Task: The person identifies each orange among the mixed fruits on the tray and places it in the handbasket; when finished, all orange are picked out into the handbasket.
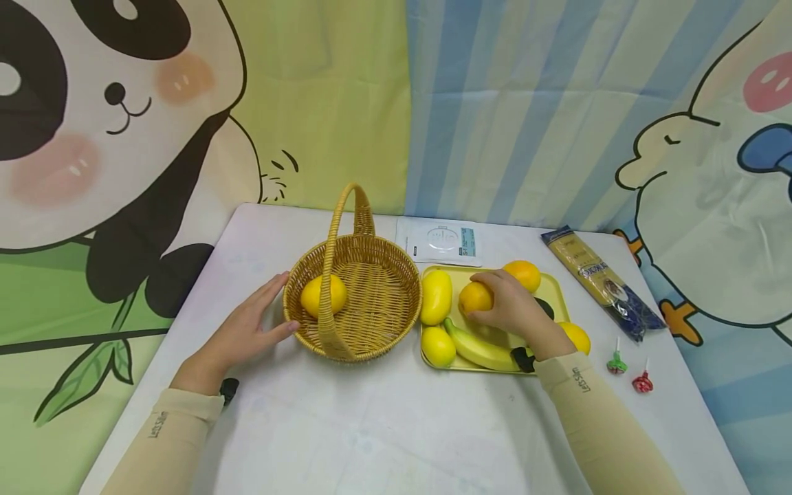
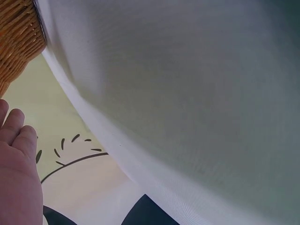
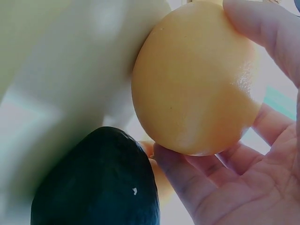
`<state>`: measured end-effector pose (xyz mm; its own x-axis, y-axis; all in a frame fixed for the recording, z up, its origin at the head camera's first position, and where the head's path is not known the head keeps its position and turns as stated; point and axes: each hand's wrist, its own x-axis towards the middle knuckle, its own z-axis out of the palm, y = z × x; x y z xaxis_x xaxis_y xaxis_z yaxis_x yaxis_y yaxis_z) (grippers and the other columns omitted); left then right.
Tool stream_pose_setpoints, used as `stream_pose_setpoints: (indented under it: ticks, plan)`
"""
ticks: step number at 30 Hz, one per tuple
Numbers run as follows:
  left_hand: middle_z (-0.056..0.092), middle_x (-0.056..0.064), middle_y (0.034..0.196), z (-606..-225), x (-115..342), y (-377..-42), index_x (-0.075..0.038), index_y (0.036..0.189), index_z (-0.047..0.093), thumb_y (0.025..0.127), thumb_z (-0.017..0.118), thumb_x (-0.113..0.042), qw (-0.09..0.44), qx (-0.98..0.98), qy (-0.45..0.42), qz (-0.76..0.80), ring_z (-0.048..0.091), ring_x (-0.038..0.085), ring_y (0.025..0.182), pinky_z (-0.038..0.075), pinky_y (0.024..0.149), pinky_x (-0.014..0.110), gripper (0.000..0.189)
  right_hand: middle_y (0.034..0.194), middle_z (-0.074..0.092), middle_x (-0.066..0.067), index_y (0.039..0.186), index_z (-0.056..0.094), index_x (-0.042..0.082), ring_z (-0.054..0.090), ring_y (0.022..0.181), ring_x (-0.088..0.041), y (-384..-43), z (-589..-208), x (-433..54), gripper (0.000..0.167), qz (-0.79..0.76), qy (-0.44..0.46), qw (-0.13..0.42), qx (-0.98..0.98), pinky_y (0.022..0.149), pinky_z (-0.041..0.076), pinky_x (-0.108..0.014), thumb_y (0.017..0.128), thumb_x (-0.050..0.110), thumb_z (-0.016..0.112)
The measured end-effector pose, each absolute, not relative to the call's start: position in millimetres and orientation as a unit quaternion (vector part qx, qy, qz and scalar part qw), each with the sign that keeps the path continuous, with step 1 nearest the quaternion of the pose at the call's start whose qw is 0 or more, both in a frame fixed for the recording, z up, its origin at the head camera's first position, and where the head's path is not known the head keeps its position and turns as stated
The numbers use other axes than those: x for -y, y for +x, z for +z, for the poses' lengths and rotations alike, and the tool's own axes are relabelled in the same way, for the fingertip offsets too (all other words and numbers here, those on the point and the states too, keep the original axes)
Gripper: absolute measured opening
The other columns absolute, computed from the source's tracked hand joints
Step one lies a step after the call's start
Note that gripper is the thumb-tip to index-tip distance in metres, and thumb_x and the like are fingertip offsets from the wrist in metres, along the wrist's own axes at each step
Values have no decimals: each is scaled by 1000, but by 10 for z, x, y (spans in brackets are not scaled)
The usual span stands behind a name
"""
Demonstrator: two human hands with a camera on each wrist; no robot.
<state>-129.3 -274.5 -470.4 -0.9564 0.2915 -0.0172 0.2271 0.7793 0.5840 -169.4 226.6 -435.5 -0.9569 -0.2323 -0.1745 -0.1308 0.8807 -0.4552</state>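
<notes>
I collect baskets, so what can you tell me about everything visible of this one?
The basket is round and golden-brown, looks woven from wicker, and has one tall arched handle spanning it. It stands upright on the white table, close beside the yellow tray. One rounded yellow fruit lies inside, partly hidden by the handle. The person's left hand is at its left side; whether it touches is hard to tell.

A panda-printed cloth [image 1: 346, 103] hangs behind the white table [image 1: 383, 426]
</notes>
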Motion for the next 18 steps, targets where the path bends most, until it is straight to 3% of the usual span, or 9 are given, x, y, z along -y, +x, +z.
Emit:
stream_pose_setpoints:
  ticks: [18]
  plan:
    - [20, 11, 176, -4705, 2747, -1290, -28, 170, 15, 92, 74, -56, 55, -943, 136, 300, 23, 42, 161, 26, 124, 72, 101, 147, 56, -13, 150, 54, 14, 56, 130, -34, -1730, -4236, -2241, 78, -228, -110, 96, -962, 113, 49, -57, 84, 36, 88]
